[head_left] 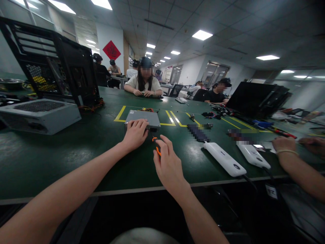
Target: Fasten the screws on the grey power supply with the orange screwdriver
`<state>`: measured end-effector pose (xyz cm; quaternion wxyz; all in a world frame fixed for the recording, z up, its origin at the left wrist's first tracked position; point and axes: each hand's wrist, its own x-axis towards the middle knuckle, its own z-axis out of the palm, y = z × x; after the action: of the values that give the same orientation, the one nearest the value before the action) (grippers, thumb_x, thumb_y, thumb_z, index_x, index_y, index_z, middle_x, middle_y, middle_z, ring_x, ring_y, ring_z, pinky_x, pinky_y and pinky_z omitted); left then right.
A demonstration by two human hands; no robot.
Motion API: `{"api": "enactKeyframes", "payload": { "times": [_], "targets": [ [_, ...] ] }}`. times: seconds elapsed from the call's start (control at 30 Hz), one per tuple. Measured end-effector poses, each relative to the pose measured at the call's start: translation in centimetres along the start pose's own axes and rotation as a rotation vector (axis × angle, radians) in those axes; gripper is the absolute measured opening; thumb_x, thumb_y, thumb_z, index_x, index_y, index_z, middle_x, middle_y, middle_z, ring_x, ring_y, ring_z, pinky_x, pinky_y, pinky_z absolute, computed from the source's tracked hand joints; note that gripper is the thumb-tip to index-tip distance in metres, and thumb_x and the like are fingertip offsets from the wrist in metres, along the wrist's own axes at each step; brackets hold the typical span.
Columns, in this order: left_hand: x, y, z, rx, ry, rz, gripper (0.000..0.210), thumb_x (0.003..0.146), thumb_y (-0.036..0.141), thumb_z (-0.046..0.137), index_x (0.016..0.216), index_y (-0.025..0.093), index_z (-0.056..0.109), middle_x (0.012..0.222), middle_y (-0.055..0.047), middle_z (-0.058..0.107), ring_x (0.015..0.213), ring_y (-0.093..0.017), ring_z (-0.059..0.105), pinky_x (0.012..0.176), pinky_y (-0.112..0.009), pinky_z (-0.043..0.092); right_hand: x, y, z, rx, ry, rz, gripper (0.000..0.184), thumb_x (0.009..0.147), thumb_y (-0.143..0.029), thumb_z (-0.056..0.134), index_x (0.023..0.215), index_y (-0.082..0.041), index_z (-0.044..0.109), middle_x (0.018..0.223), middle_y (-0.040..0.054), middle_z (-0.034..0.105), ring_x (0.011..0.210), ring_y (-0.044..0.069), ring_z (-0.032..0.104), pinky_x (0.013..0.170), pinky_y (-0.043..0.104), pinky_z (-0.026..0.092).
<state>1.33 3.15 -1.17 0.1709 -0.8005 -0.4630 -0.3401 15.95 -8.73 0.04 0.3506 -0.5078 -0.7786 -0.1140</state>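
Observation:
A grey metal power supply unit (146, 118) lies on the green table in front of me, with some coloured wires at its far side. My left hand (137, 132) grips its near left part, fingers over the top and front edge. In my right hand (167, 162) is a screwdriver (154, 139) with an orange and black handle, the fingers closed around it. Its shaft points at the near face of the unit; the tip is too small to make out, so I cannot tell whether it touches.
At left stand a larger power supply (38, 117) and an open black computer case (58, 64). Two white power banks (224, 158) with cables lie at right, near another person's hand (284, 145). A person (144, 79) sits across the table (101, 169). A black panel (254, 98) stands at right.

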Motion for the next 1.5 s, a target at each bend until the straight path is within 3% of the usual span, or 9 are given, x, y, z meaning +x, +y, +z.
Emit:
{"api": "enactKeyframes", "payload": {
  "times": [0.07, 0.23, 0.4, 0.63, 0.83, 1.0, 1.17, 1.4, 1.5],
  "targets": [
    [0.03, 0.00, -0.02, -0.003, -0.003, 0.001, 0.027, 0.084, 0.023, 0.040, 0.110, 0.019, 0.049, 0.123, -0.010, 0.051, 0.115, -0.025, 0.043, 0.094, -0.042, 0.027, -0.02, -0.01, 0.13, -0.012, -0.013, -0.055, 0.029, 0.089, -0.014, 0.035, 0.116, -0.013, 0.043, 0.124, 0.0141, 0.047, 0.106, 0.020, 0.054, 0.082, 0.031, 0.049],
    [-0.02, -0.12, -0.03, -0.013, -0.002, 0.006, 0.029, 0.084, 0.024, 0.040, 0.111, 0.019, 0.049, 0.122, -0.010, 0.052, 0.114, -0.025, 0.043, 0.093, -0.043, 0.027, 0.10, 0.03, 0.12, -0.081, -0.003, 0.071, 0.025, 0.091, -0.030, 0.038, 0.108, -0.016, 0.050, 0.097, 0.0084, 0.061, 0.073, 0.017, 0.062, 0.060, 0.028, 0.050],
    [-0.03, -0.16, 0.08, -0.011, 0.002, 0.004, 0.029, 0.084, 0.024, 0.041, 0.111, 0.019, 0.049, 0.123, -0.011, 0.051, 0.114, -0.026, 0.043, 0.093, -0.044, 0.027, -0.32, -0.13, -0.02, -0.034, -0.052, -0.074, 0.028, 0.088, -0.016, 0.036, 0.114, -0.017, 0.047, 0.126, 0.0127, 0.045, 0.106, 0.019, 0.054, 0.082, 0.032, 0.049],
    [0.01, -0.07, -0.04, -0.008, 0.000, 0.009, 0.029, 0.084, 0.023, 0.040, 0.111, 0.019, 0.049, 0.122, -0.010, 0.052, 0.114, -0.025, 0.043, 0.093, -0.043, 0.027, -0.23, -0.07, 0.31, -0.097, -0.018, 0.040, 0.025, 0.091, -0.028, 0.037, 0.109, -0.017, 0.051, 0.108, 0.0098, 0.058, 0.079, 0.016, 0.062, 0.066, 0.028, 0.052],
    [-0.03, -0.07, -0.01, -0.012, 0.005, 0.004, 0.029, 0.084, 0.023, 0.040, 0.111, 0.019, 0.049, 0.122, -0.010, 0.052, 0.114, -0.025, 0.043, 0.093, -0.043, 0.027, -0.70, -0.33, 0.17, -0.022, -0.074, -0.064, 0.033, 0.088, -0.012, 0.034, 0.119, -0.016, 0.044, 0.131, 0.0142, 0.041, 0.106, 0.019, 0.054, 0.084, 0.032, 0.049],
    [-0.07, -0.11, 0.01, 0.008, 0.001, 0.007, 0.028, 0.084, 0.024, 0.040, 0.111, 0.019, 0.048, 0.123, -0.010, 0.052, 0.114, -0.026, 0.043, 0.093, -0.043, 0.028, -0.47, 0.01, 0.25, -0.061, -0.036, 0.079, 0.027, 0.091, -0.028, 0.036, 0.110, -0.014, 0.049, 0.100, 0.0105, 0.060, 0.076, 0.019, 0.062, 0.063, 0.031, 0.052],
    [-0.06, -0.10, 0.00, 0.024, 0.013, 0.015, 0.027, 0.085, 0.024, 0.039, 0.110, 0.019, 0.048, 0.122, -0.010, 0.052, 0.114, -0.025, 0.044, 0.092, -0.043, 0.028, -0.54, -0.13, 0.09, -0.005, -0.062, -0.035, 0.029, 0.088, -0.015, 0.036, 0.116, -0.014, 0.045, 0.129, 0.0139, 0.042, 0.110, 0.022, 0.050, 0.085, 0.035, 0.048],
    [-0.03, -0.04, -0.09, 0.010, 0.007, 0.015, 0.027, 0.085, 0.022, 0.039, 0.110, 0.019, 0.048, 0.122, -0.010, 0.052, 0.114, -0.025, 0.044, 0.093, -0.042, 0.027, -0.21, -0.22, -0.04, -0.022, -0.038, 0.033, 0.022, 0.090, -0.025, 0.038, 0.105, -0.015, 0.052, 0.104, 0.0101, 0.057, 0.090, 0.019, 0.057, 0.076, 0.034, 0.051],
    [-0.02, -0.04, -0.04, 0.020, 0.013, 0.016, 0.027, 0.085, 0.023, 0.039, 0.110, 0.019, 0.048, 0.122, -0.010, 0.052, 0.114, -0.025, 0.043, 0.093, -0.042, 0.027, -0.35, -0.40, -0.16, 0.007, -0.082, -0.007, 0.025, 0.088, -0.018, 0.041, 0.111, -0.015, 0.049, 0.119, 0.0130, 0.049, 0.101, 0.021, 0.054, 0.082, 0.034, 0.050]
  ]
}}
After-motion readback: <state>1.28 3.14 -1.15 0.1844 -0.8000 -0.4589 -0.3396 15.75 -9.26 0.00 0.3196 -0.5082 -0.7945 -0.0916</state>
